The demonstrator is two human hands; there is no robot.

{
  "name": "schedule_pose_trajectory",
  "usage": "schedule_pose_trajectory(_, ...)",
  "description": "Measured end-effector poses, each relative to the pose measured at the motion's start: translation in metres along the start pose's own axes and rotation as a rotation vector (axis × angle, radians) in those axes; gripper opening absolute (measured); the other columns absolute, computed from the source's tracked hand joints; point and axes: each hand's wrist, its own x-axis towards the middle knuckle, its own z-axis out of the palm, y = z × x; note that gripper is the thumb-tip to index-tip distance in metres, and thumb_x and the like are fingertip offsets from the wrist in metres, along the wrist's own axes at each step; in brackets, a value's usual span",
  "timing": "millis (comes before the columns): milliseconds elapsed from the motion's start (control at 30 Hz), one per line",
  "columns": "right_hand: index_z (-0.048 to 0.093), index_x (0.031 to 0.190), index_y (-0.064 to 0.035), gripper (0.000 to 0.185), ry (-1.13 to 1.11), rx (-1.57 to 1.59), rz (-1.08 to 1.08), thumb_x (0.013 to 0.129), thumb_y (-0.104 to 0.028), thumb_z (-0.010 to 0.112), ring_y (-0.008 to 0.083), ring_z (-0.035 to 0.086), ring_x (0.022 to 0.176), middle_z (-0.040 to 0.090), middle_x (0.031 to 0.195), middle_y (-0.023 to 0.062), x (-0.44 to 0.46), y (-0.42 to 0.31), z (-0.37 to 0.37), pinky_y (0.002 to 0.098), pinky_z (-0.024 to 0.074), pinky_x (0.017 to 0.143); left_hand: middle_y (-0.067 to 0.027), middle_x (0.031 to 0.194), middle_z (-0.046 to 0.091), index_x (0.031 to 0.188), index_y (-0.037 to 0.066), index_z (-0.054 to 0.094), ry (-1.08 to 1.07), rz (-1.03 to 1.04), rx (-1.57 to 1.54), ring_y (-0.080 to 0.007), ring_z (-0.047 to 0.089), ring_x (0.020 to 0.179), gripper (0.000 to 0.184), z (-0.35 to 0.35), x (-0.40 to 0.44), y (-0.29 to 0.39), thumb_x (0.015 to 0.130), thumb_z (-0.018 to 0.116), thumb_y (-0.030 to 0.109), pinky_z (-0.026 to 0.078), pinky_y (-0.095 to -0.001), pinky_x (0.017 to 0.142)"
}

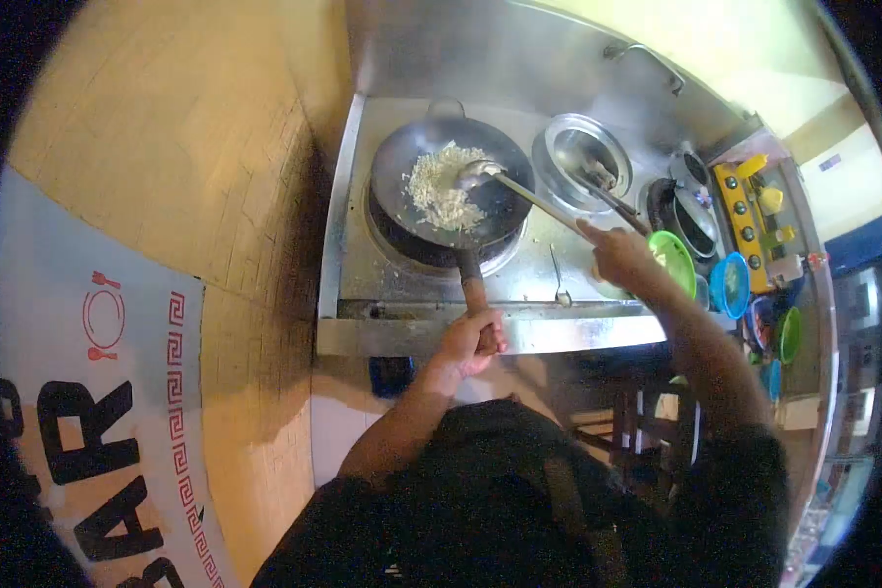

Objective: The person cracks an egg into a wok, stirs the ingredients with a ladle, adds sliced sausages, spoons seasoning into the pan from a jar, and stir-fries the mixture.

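left hand (470,343) is closed around wok handle (468,265) at front edge of stove (527,284); ladle (539,201) is gripped by right hand (622,257).

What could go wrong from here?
1. Pale chopped food reaches toward the handle-side rim of the round black wok; a hard push of the long-handled metal ladle might spill some.
2. The right forearm crosses close to the bright-green plastic bowl and could knock it.
3. If the left hand slips on the brown wok handle, the wok may tip.
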Motion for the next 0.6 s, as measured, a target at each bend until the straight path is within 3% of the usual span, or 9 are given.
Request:
schedule_pose_trajectory(167, 0.036, 0.138, -0.0124, 0.054, 0.152, 0.376, 0.231, 0.087, -0.017, 0.051, 0.0390, 0.063, 0.080, 0.062, 0.088, 0.0286, 0.020, -0.030, 0.050, 0.0467, 0.0482, 0.076, -0.0025, 0.065, 0.051, 0.082, 0.007, 0.052, 0.028, 0.042, 0.061, -0.0150, 0.051, 0.055, 0.012, -0.028, 0.000, 0.002, 0.083, 0.062, 0.013, 0.045, -0.0341, 0.054)
schedule_pose_trajectory(267, 0.043, 0.133, -0.0122, 0.048, 0.038, 0.584, 0.204, 0.086, -0.021, 0.048, 0.0428, 0.059, 0.093, 0.061, 0.098, 0.0283, 0.029, -0.051, 0.053, 0.0503, 0.0447, 0.084, -0.0030, 0.065, 0.051, 0.081, 0.006, 0.052, 0.043, 0.023, 0.032, -0.0152, 0.050, 0.054, 0.012, -0.028, 0.001, 0.001, 0.083, 0.062, 0.012, 0.046, -0.0341, 0.053)
schedule_pose_trajectory(400, 0.044, 0.132, -0.0104, 0.047, 0.133, 0.502, 0.012, 0.086, -0.023, 0.048, 0.0441, 0.061, 0.084, 0.061, 0.091, 0.0298, 0.001, -0.062, 0.064, 0.0511, 0.0473, 0.076, -0.0028, 0.066, 0.051, 0.080, 0.006, 0.053, 0.024, 0.026, 0.003, -0.0144, 0.049, 0.054, 0.012, -0.028, -0.004, 0.006, 0.082, 0.063, 0.012, 0.047, -0.0310, 0.052)
schedule_pose_trajectory(433, 0.044, 0.132, -0.0110, 0.045, 0.200, 0.416, 0.008, 0.089, -0.024, 0.047, 0.0375, 0.063, 0.065, 0.063, 0.076, 0.0243, 0.012, -0.063, 0.084, 0.0469, 0.0508, 0.061, -0.0029, 0.065, 0.051, 0.080, 0.006, 0.053, 0.043, 0.009, 0.021, -0.0144, 0.050, 0.054, 0.012, -0.031, -0.004, 0.002, 0.082, 0.063, 0.012, 0.047, -0.0308, 0.052)
schedule_pose_trajectory(533, 0.046, 0.130, -0.0106, 0.040, -0.130, 0.868, 0.223, 0.093, -0.026, 0.045, 0.0263, 0.059, 0.049, 0.060, 0.063, 0.0164, 0.007, -0.072, 0.027, 0.0386, 0.0491, 0.046, -0.0030, 0.064, 0.051, 0.080, 0.006, 0.054, 0.080, 0.014, 0.106, -0.0146, 0.051, 0.053, 0.012, -0.035, 0.003, 0.011, 0.081, 0.064, 0.013, 0.047, -0.0306, 0.051)
schedule_pose_trajectory(567, 0.046, 0.131, -0.0100, 0.042, -0.214, 1.024, 0.313, 0.091, -0.023, 0.048, 0.0352, 0.063, 0.062, 0.064, 0.072, 0.0158, -0.004, -0.068, 0.014, 0.0417, 0.0515, 0.064, -0.0030, 0.063, 0.051, 0.080, 0.006, 0.054, 0.089, 0.024, 0.139, -0.0147, 0.051, 0.053, 0.012, -0.035, -0.001, 0.012, 0.081, 0.064, 0.013, 0.047, -0.0309, 0.051)
schedule_pose_trajectory(600, 0.047, 0.129, -0.0075, 0.040, -0.221, 0.943, 0.271, 0.092, -0.024, 0.046, 0.0349, 0.063, 0.062, 0.064, 0.074, 0.0169, -0.002, -0.069, 0.016, 0.0424, 0.0514, 0.063, -0.0030, 0.063, 0.052, 0.080, 0.006, 0.054, 0.096, 0.034, 0.169, -0.0148, 0.051, 0.053, 0.013, -0.034, -0.003, 0.012, 0.081, 0.065, 0.014, 0.047, -0.0312, 0.051)
